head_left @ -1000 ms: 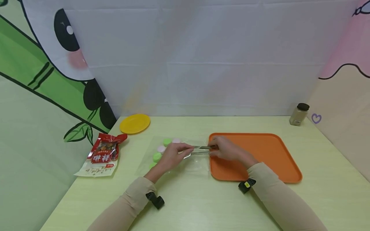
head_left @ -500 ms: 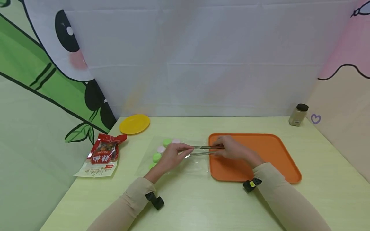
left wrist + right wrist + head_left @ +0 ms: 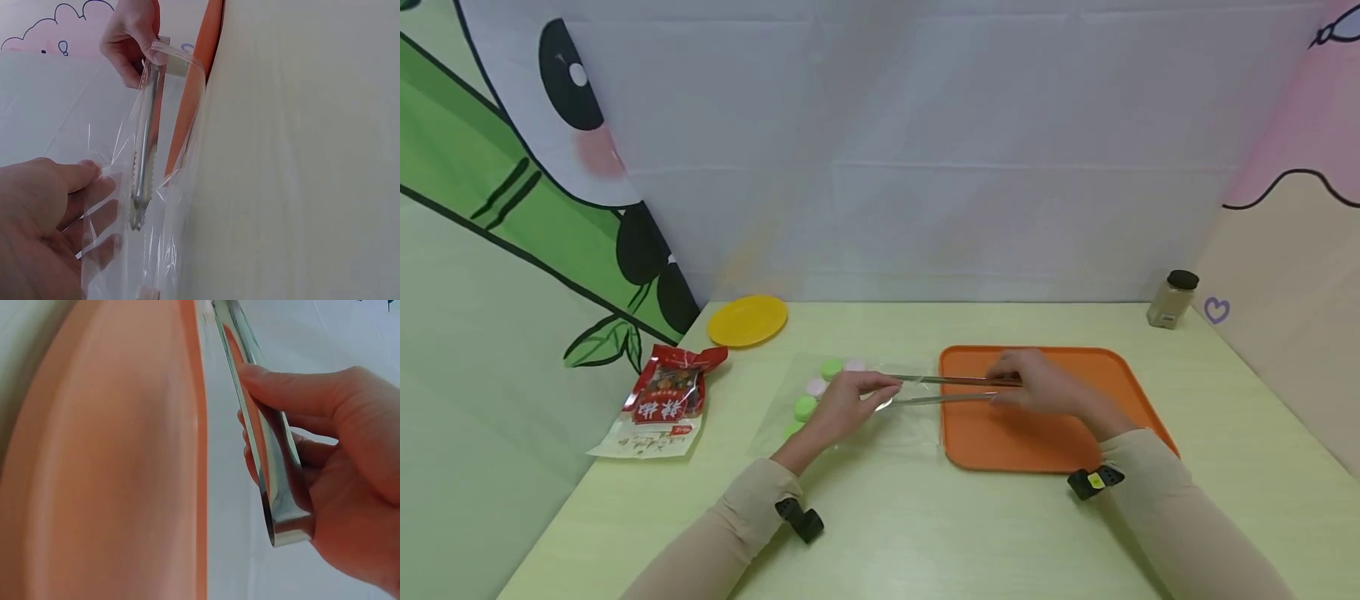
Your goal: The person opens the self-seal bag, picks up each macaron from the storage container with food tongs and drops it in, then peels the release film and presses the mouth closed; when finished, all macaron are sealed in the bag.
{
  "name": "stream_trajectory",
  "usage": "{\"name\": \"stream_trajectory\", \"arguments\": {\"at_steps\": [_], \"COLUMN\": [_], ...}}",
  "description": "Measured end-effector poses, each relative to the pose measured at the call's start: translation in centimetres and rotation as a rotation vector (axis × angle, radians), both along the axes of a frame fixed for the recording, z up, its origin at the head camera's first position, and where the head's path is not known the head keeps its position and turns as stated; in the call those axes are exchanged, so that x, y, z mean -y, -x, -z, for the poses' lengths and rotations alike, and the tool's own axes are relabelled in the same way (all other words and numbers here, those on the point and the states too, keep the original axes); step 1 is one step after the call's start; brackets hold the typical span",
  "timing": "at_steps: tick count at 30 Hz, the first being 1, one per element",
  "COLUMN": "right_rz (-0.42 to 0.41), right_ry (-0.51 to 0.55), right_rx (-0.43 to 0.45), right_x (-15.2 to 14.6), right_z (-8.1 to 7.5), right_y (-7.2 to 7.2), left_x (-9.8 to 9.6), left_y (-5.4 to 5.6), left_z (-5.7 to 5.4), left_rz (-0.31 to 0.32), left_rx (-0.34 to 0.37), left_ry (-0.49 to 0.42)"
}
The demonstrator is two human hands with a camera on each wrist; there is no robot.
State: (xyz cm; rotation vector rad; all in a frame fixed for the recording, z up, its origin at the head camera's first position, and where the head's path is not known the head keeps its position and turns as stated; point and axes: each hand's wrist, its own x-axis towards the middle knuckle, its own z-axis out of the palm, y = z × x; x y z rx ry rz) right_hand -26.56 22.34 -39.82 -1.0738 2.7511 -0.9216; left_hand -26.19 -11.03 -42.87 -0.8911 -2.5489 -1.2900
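Note:
My right hand [image 3: 1045,387] grips metal serrated-tip tongs [image 3: 955,381] above the orange tray [image 3: 985,446], thumb on one arm and fingers on the other. The tongs point left, and their tips reach into the mouth of a clear plastic bag [image 3: 169,225]. At the bag's edge, my left hand [image 3: 842,408] pinches the film between thumb and fingers. Several pale green and pink round pieces [image 3: 804,408] lie in the bag on the table, partly hidden by the left hand. In the right wrist view, the bent handle end of the tongs [image 3: 275,475] shows in my palm.
A yellow plate [image 3: 747,322] sits at the back left. Nearer, a red and white food packet [image 3: 662,404] lies by the table's left edge. A small jar with a black lid [image 3: 1172,300] stands at the back right corner. Printed cloth hangs behind the table.
My right hand has moved right over the tray with the tongs, showing more of their length outside the left hand. The left hand stays in place at the bag's edge.

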Motion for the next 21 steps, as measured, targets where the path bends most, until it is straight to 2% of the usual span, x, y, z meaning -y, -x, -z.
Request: {"name": "stream_trajectory", "arguments": {"at_steps": [4, 12, 17, 21], "right_rz": [-0.007, 0.045, 0.035, 0.067], "right_ry": [0.009, -0.032, -0.013, -0.012], "right_rx": [-0.017, -0.03, -0.113, -0.152], "right_x": [-2.2, -6.3, -8.4, -10.2], "right_z": [0.0, -0.2, -0.2, 0.2], "right_y": [-0.5, -1.9, -3.0, -3.6], "left_x": [-0.1, 0.0, 0.0, -0.1], "left_y": [-0.1, -0.1, 0.0, 0.0], "left_z": [-0.2, -0.2, -0.1, 0.0], "left_rz": [0.006, 0.022, 0.015, 0.015], "left_rx": [0.006, -0.004, -0.009, -0.002], "left_ry": [-0.008, -0.015, -0.022, -0.029]}}
